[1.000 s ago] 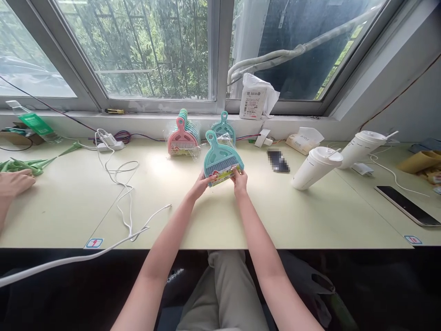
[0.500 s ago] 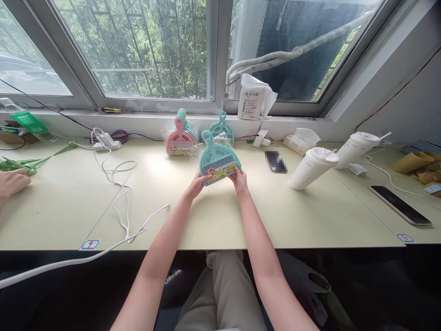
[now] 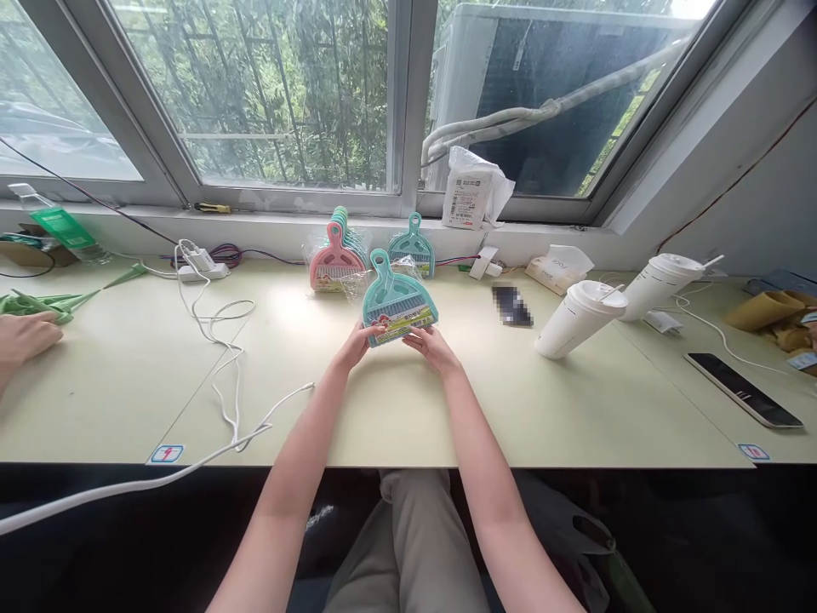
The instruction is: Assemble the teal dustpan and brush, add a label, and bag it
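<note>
A teal mini dustpan-and-brush set [image 3: 397, 295] in clear wrap, with a yellow-green label on its lower edge, stands tilted on the pale green table [image 3: 408, 400]. My left hand [image 3: 355, 345] grips its lower left corner. My right hand [image 3: 431, 344] touches the lower right edge with fingers spread. Behind it stand a row of bagged sets with a pink one in front [image 3: 334, 261] and another teal set [image 3: 413, 246].
White charging cables [image 3: 225, 340] trail over the left half. Two white lidded cups [image 3: 578, 318] lean at the right, with a phone [image 3: 744, 389], a dark object [image 3: 511, 305] and a tissue pack [image 3: 560, 266]. Another person's hand [image 3: 25, 336] rests by green plastic pieces [image 3: 44, 301].
The teal set has been lowered and shifted slightly left toward the table. My right hand has loosened, its fingers spreading along the lower edge.
</note>
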{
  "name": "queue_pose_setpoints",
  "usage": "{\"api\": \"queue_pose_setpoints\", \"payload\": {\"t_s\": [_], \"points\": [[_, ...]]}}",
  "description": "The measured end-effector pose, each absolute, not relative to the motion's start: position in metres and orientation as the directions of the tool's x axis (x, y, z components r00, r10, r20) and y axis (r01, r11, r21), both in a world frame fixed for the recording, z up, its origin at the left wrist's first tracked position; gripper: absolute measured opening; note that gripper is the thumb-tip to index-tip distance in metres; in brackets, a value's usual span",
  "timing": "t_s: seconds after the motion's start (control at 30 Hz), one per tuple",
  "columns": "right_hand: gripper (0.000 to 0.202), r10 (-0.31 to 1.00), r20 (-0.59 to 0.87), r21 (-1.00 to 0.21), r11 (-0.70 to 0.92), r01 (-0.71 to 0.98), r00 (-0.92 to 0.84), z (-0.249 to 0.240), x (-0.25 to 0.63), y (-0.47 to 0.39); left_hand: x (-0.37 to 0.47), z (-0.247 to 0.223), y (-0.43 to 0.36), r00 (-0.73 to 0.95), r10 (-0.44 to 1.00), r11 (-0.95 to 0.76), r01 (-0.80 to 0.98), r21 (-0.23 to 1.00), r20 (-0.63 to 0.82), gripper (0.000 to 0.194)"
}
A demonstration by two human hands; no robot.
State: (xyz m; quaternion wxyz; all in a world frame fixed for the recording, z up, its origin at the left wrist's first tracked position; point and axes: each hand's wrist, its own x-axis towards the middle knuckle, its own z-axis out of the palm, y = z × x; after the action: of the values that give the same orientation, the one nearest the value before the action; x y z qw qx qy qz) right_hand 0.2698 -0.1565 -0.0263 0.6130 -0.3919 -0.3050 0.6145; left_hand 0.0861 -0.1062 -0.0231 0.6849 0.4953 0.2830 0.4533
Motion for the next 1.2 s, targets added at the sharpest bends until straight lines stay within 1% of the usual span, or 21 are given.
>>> {"api": "queue_pose_setpoints", "payload": {"t_s": [0.07, 0.13, 0.27, 0.3, 0.33, 0.37, 0.4, 0.5, 0.57, 0.63, 0.8, 0.9, 1.0, 1.2], "points": [[0.023, 0.984, -0.139, -0.853, -0.061, -0.519, 0.112, -0.033, 0.269, -0.153, 0.086, -0.023, -0.111, 0.483, 0.875, 0.130, -0.287, 0.949, 0.026, 0.057], [0.024, 0.972, -0.147, -0.846, -0.027, -0.532, 0.185, -0.037, 0.272, -0.151, 0.089, -0.023, -0.118, 0.589, 0.808, 0.190, -0.205, 0.960, -0.034, 0.058], [0.027, 0.945, -0.181, -0.829, 0.003, -0.560, 0.273, -0.038, 0.280, -0.148, 0.097, -0.021, -0.130, 0.817, 0.552, 0.293, -0.007, 0.956, -0.163, 0.054], [0.027, 0.941, -0.190, -0.828, 0.001, -0.561, 0.282, -0.037, 0.281, -0.148, 0.098, -0.020, -0.130, 0.843, 0.509, 0.304, 0.015, 0.953, -0.175, 0.052], [0.026, 0.939, -0.193, -0.829, 0.000, -0.559, 0.286, -0.036, 0.282, -0.148, 0.098, -0.019, -0.129, 0.849, 0.499, 0.307, 0.014, 0.952, -0.174, 0.051], [0.026, 0.939, -0.191, -0.832, 0.000, -0.555, 0.285, -0.035, 0.282, -0.148, 0.098, -0.018, -0.128, 0.835, 0.527, 0.299, -0.009, 0.954, -0.157, 0.049], [0.025, 0.941, -0.184, -0.833, 0.004, -0.553, 0.283, -0.034, 0.281, -0.148, 0.097, -0.016, -0.126, 0.801, 0.585, 0.280, -0.053, 0.959, -0.126, 0.048], [0.023, 0.947, -0.160, -0.831, 0.024, -0.556, 0.279, -0.033, 0.277, -0.149, 0.098, -0.013, -0.122, 0.614, 0.789, 0.160, -0.241, 0.957, 0.023, 0.051], [0.022, 0.947, -0.157, -0.831, 0.028, -0.555, 0.282, -0.033, 0.275, -0.149, 0.100, -0.013, -0.121, 0.526, 0.846, 0.102, -0.320, 0.942, 0.088, 0.053], [0.021, 0.945, -0.154, -0.838, 0.031, -0.545, 0.290, -0.034, 0.274, -0.150, 0.103, -0.015, -0.122, 0.504, 0.858, 0.086, -0.329, 0.940, 0.098, 0.055], [0.018, 0.933, -0.182, -0.852, 0.007, -0.523, 0.309, -0.032, 0.273, -0.152, 0.105, -0.021, -0.124, 0.531, 0.846, 0.088, -0.222, 0.971, 0.045, 0.059], [0.017, 0.937, -0.190, -0.875, -0.026, -0.484, 0.294, -0.029, 0.275, -0.155, 0.103, -0.023, -0.123, 0.558, 0.829, 0.092, -0.191, 0.977, 0.031, 0.057], [0.018, 0.956, -0.157, -0.889, -0.027, -0.458, 0.249, -0.027, 0.278, -0.157, 0.102, -0.024, -0.121, 0.563, 0.826, 0.091, -0.189, 0.978, 0.032, 0.053], [0.026, 0.959, -0.184, -0.915, -0.087, -0.394, 0.216, -0.023, 0.283, -0.160, 0.102, -0.023, -0.121, 0.571, 0.820, 0.069, -0.177, 0.982, 0.045, 0.058]]}}
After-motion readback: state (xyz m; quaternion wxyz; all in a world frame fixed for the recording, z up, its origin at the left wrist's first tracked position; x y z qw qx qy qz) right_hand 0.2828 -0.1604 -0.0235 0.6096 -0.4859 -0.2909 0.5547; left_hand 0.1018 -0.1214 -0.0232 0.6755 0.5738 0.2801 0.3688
